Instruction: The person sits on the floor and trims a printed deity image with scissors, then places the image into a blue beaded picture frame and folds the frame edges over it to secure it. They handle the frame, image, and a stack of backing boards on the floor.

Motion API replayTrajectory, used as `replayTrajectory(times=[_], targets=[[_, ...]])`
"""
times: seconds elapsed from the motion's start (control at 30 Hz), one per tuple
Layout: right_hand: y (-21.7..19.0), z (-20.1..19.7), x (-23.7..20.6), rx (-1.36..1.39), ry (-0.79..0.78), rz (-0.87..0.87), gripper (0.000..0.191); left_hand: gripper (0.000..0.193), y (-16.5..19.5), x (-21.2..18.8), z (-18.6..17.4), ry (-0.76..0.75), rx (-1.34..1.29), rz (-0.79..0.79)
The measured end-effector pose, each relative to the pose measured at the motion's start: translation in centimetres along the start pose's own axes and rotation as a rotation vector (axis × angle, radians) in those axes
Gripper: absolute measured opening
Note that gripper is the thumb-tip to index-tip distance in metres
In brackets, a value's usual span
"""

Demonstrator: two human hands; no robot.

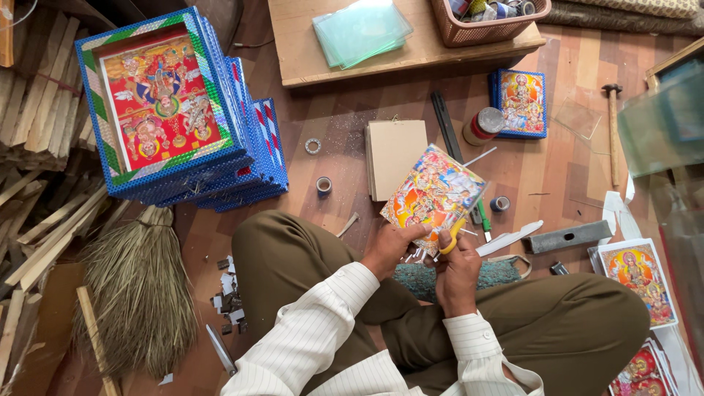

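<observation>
1. The scissors are mostly hidden: only a yellow handle loop shows between the two hands, and the blades cannot be made out behind the fingers.
2. The picture at the lower right edge is cut off by the frame, and the basket far ahead of the hands loses its top the same way.
3. The left hand grips the near edge of a colourful print, holding it tilted just above and ahead of both hands.
4. The right hand is clenched around the scissors, right beside the left hand and touching the print's lower corner.
5. A tan board lies on the floor just beyond the print.
6. Far to the left of the hands stands a stack of blue-bordered framed pictures, the top one red and yellow.
7. A small blue frame lies ahead and to the right, with a red tin beside it.
8. Another print, white-edged and orange, lies to the right of the hands.
9. Glass sheets rest on a low tabletop far ahead.
10. A broom lies to the left.
</observation>
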State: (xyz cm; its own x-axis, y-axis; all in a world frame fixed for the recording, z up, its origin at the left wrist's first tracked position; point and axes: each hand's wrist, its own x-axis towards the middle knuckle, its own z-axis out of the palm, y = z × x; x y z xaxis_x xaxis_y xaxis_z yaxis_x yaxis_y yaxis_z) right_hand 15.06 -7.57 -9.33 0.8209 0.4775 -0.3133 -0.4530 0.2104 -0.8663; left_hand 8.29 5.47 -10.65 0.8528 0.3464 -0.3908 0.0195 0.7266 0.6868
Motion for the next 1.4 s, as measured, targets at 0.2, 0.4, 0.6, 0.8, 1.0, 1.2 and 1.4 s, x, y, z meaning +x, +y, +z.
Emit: replayTrajectory(times=[0.2,0.4,0.6,0.8,1.0,1.2,1.4], targets=[[-0.7,-1.6,1.9,-0.431,0.14,0.111,0.034,0.024,0.9,2.1,-2.1,0.352,0.384,0.305],[-3.9,-3.3,8.0,-1.69,0.147,0.034,0.053,0.022,4.6,2.0,-3.6,0.558,0.434,0.423],[-1.4,-4.5,10.9,-1.819,0.053,0.06,0.039,0.03,6.7,1.9,-3.9,0.634,0.498,0.613],[-1.6,-5.1,11.0,-1.756,0.037,-0.056,0.047,0.027,7.1,2.5,-4.6,0.504,0.223,0.752],[-4.5,-2.8,10.6,-0.784,-0.113,-0.313,0.052,0.03,5.7,2.9,-4.9,0.277,0.002,0.586],[-4.2,-1.9,10.0,-0.535,-0.327,0.2,0.036,0.031,5.5,6.5,-6.1,0.315,-0.135,0.488],[-2.1,-0.1,12.0,-0.504,-0.191,0.093,0.029,0.048,6.1,9.2,-5.7,0.427,0.031,0.527]])
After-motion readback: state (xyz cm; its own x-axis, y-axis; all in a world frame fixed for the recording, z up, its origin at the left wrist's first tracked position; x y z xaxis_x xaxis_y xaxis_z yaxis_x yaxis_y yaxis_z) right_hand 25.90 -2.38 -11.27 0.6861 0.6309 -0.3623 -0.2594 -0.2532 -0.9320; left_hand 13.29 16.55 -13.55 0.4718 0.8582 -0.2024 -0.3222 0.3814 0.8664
